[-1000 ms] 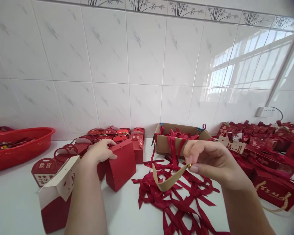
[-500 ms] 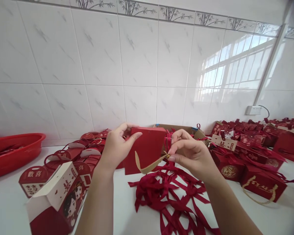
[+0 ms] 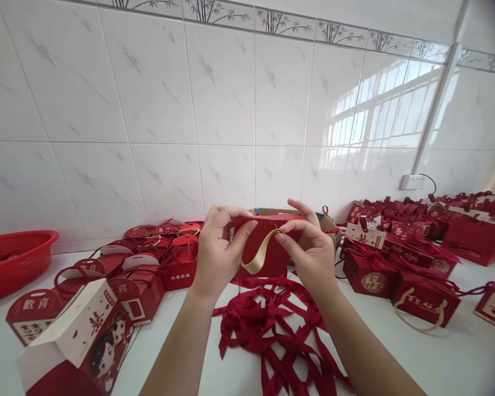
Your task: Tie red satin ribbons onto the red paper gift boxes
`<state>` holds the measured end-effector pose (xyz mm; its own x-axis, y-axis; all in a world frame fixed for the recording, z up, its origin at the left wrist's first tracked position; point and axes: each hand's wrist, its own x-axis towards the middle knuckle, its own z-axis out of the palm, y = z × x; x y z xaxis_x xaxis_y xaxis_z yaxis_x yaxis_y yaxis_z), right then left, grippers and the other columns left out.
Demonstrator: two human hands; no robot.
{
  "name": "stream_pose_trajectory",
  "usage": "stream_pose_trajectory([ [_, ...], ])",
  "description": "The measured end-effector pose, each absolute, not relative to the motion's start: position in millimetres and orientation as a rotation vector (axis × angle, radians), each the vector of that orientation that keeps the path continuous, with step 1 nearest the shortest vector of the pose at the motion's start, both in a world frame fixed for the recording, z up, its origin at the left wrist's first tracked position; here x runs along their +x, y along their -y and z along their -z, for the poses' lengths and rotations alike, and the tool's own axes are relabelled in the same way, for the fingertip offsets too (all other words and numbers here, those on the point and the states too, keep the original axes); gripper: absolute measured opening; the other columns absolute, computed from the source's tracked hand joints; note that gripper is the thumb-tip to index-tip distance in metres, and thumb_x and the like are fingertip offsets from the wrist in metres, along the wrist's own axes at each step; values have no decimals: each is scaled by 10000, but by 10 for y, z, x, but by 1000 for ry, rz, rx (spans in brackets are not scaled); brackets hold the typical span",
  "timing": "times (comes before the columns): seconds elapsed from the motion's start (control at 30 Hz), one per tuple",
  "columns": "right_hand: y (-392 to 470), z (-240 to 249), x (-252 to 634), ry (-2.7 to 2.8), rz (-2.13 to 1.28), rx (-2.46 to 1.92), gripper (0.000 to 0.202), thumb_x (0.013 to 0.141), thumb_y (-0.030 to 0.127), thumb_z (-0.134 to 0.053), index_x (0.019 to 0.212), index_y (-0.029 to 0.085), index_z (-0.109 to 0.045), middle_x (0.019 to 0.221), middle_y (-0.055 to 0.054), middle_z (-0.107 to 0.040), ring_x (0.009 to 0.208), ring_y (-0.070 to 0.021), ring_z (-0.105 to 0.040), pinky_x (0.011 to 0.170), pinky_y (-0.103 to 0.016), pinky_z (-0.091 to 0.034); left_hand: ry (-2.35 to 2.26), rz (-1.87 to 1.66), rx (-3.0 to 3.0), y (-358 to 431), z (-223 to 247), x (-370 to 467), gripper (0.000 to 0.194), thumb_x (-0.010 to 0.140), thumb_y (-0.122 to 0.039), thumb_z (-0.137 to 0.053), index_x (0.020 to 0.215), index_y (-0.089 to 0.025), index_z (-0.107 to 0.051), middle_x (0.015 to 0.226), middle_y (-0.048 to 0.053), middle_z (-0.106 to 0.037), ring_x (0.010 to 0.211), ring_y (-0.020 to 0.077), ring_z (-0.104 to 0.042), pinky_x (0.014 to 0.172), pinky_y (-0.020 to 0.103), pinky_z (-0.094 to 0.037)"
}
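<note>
In the middle of the head view, my left hand (image 3: 225,250) grips the left side of a red box (image 3: 268,256), thumb on its near face. A gold ribbon (image 3: 258,257) curls across that face. My right hand (image 3: 309,242) pinches the ribbon's upper end between thumb and forefinger, close to the box's top edge. Below both hands, a loose tangle of dark red ribbons (image 3: 251,324) lies on the white table (image 3: 173,335).
Red gift boxes (image 3: 140,291) stand at the left beside a red plastic basin (image 3: 20,264). More red boxes (image 3: 427,297) crowd the right side. A cardboard box (image 3: 328,223) sits behind my hands, near the tiled wall (image 3: 226,93).
The gold ribbon's end, in my right hand, has moved from beside the red box up to its top edge. My hands are closer together, and the view has shifted to the right.
</note>
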<state>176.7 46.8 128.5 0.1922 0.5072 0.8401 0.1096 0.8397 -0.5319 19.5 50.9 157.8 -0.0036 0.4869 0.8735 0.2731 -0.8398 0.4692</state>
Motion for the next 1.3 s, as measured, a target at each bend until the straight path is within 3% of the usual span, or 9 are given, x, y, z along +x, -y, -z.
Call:
stream_pose_trajectory([
  [0.13, -428, -1309, 1753, 1386, -206, -522, 52, 770, 196, -686, 784, 240, -662, 1269, -38, -512, 1121, -231, -545, 960, -448, -464, -753, -1949, 2121, -501, -1581, 235, 65, 835, -255, -606, 867, -210, -573, 1113, 70, -569, 1125, 202, -524, 846, 291, -490],
  [0.23, -417, -1311, 1737, 1394, -236, -485, 60, 778, 180, -675, 791, 238, -662, 1225, -42, -527, 1081, -226, -573, 946, -445, -483, -652, -1870, 2099, -476, -1567, 258, 52, 875, -245, -552, 890, -210, -516, 959, 45, -644, 1003, 174, -600, 871, 316, -487],
  [0.37, -408, -1315, 1735, 1377, -270, -489, 52, 780, 184, -675, 796, 232, -664, 1202, -52, -531, 1122, -248, -556, 958, -464, -476, -683, -1927, 2139, -448, -1541, 287, 68, 869, -240, -563, 894, -205, -511, 891, 24, -644, 811, 138, -632, 726, 259, -512],
  [0.63, -374, -1327, 1732, 1341, -169, -457, 90, 780, 144, -663, 807, 228, -643, 1156, -52, -537, 1109, -246, -556, 946, -461, -470, -506, -1986, 2207, -448, -1517, 326, 89, 856, -159, -567, 912, -203, -513, 888, 35, -657, 883, 166, -643, 802, 326, -523],
  [0.8, -320, -1341, 1705, 1286, -209, -267, 507, 720, 120, -686, 1130, 288, -440, 1246, -63, -488, 1036, -223, -589, 848, -426, -523, -127, -1979, 2206, -356, -1550, 354, 148, 844, -63, -542, 904, -194, -509, 860, 35, -667, 872, 182, -658, 872, 419, -512],
  [0.9, -280, -1344, 1711, 1345, -221, -234, 371, 726, 130, -672, 1031, 237, -492, 978, -37, -605, 872, -189, -621, 782, -377, -533, -62, -1961, 2195, -279, -1577, 359, 143, 844, -76, -546, 900, -203, -513, 849, 36, -675, 866, 199, -660, 835, 437, -528],
  [1.0, -269, -1346, 1730, 1292, -173, -313, 241, 715, 141, -691, 838, 219, -499, 757, 13, -586, 702, -142, -592, 669, -300, -523, -300, -1850, 2169, -204, -1624, 323, 78, 865, -162, -552, 914, -220, -535, 889, 48, -672, 951, 214, -639, 889, 437, -510],
  [1.17, -331, -1380, 1816, 1125, -143, -536, 243, 712, 227, -716, 801, 215, -490, 778, 0, -579, 626, -120, -563, 512, -225, -496, -754, -1826, 2097, -111, -1734, 154, 214, 863, -386, -550, 1007, -227, -547, 1038, 74, -614, 1021, 216, -588, 875, 351, -511],
  [1.3, -349, -1405, 1904, 1079, -167, -568, 250, 714, 263, -723, 800, 217, -493, 729, 11, -559, 578, -115, -559, 463, -208, -506, -1004, -1544, 2347, -121, -1743, 100, 349, 816, -389, -613, 1132, -252, -555, 1119, 69, -621, 1061, 233, -585, 889, 349, -504],
])
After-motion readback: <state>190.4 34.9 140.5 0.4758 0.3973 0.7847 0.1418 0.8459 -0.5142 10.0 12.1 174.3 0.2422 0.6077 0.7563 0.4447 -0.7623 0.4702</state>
